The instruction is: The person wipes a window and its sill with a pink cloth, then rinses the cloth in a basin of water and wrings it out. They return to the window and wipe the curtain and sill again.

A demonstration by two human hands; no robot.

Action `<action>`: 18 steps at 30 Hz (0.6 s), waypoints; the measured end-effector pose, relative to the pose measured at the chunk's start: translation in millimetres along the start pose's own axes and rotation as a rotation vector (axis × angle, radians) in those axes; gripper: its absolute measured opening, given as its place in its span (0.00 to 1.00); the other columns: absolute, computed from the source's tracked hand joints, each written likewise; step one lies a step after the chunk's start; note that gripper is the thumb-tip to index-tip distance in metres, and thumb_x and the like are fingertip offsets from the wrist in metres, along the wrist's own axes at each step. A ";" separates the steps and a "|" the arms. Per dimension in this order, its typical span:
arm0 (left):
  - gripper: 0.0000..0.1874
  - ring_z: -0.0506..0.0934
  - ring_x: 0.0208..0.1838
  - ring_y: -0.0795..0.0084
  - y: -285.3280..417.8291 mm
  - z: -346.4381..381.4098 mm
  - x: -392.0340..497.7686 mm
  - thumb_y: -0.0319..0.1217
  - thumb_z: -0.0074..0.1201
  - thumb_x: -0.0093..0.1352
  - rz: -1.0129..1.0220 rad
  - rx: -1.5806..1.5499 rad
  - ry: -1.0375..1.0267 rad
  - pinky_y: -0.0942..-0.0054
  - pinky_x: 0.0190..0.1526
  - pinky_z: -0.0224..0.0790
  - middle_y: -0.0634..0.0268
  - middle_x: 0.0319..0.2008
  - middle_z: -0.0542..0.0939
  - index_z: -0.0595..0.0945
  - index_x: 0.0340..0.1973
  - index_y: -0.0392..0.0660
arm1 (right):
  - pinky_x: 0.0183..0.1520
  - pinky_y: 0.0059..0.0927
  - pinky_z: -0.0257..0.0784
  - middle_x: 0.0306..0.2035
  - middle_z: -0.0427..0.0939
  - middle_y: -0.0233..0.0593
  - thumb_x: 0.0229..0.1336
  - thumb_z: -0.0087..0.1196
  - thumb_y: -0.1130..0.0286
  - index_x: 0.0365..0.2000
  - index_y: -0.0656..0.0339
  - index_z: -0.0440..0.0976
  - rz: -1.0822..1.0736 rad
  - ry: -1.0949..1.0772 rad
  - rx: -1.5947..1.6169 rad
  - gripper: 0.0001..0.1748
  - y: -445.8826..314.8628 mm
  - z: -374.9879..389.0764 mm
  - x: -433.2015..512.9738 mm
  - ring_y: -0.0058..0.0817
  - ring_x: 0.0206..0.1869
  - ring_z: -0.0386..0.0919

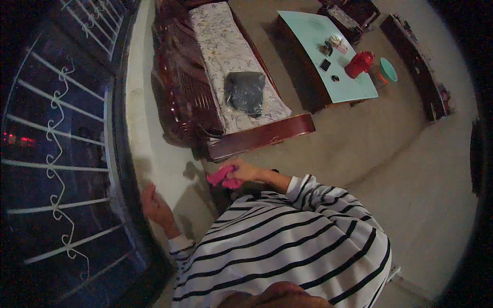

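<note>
My right hand [244, 171] is closed around a bunched pink cloth [223, 176], held in front of my body near the end of a wooden sofa. My left hand [157, 207] is at the dark window frame [131, 192], beside the pale wall below it. Its fingers are loosely bent and partly apart, and I see nothing in them. Whether they touch the frame is not clear. White metal window bars [57, 167] with scrolled ornaments fill the left side, with darkness behind them.
The dark wooden sofa [262, 136] bears a floral cushion [215, 38] and a dark item in clear plastic [244, 92]. Beyond stands a table with a pale green top [308, 42], holding a red thermos jug [359, 64] and a phone [325, 65]. A low cabinet [418, 69] lines the far wall.
</note>
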State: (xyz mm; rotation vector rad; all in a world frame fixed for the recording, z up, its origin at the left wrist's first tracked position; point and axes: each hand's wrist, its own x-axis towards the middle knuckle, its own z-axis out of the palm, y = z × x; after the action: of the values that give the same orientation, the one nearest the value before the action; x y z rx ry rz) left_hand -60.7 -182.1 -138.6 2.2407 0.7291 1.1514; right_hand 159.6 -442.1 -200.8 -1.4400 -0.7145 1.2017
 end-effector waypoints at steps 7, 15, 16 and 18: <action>0.11 0.85 0.45 0.60 155.5 172.8 3.1 0.17 0.52 0.70 0.194 -0.349 -0.495 0.66 0.48 0.77 0.57 0.43 0.86 0.85 0.45 0.40 | 0.57 0.39 0.80 0.57 0.79 0.41 0.72 0.45 0.61 0.62 0.63 0.69 -0.153 0.406 1.379 0.25 23.8 -106.6 -106.4 0.36 0.52 0.82; 0.11 0.84 0.41 0.66 311.7 341.5 -90.9 0.25 0.51 0.75 0.240 -0.577 -0.983 0.68 0.44 0.76 0.56 0.39 0.85 0.82 0.50 0.35 | 0.52 0.42 0.82 0.52 0.81 0.44 0.70 0.45 0.62 0.56 0.62 0.72 -0.576 0.314 1.654 0.21 64.9 -212.2 -249.3 0.39 0.50 0.82; 0.12 0.84 0.42 0.67 331.6 353.9 -96.1 0.27 0.50 0.76 0.185 -0.618 -1.057 0.68 0.44 0.77 0.56 0.40 0.85 0.81 0.52 0.35 | 0.51 0.42 0.82 0.51 0.81 0.44 0.69 0.45 0.61 0.56 0.61 0.72 -0.583 0.357 1.671 0.21 70.2 -219.7 -263.9 0.39 0.49 0.83; 0.15 0.84 0.45 0.67 364.7 378.2 -106.0 0.30 0.48 0.78 -0.049 -0.800 -1.243 0.67 0.46 0.78 0.57 0.44 0.84 0.79 0.55 0.35 | 0.50 0.42 0.82 0.51 0.81 0.44 0.69 0.46 0.60 0.55 0.61 0.72 -0.618 0.431 1.673 0.21 80.4 -233.1 -290.8 0.39 0.49 0.82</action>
State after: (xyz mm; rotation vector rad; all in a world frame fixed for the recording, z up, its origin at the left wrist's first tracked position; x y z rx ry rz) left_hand 286.4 -590.3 -152.8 1.7039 -0.1883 -0.1413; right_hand 272.8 -806.0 -214.0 0.0150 0.2463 0.5434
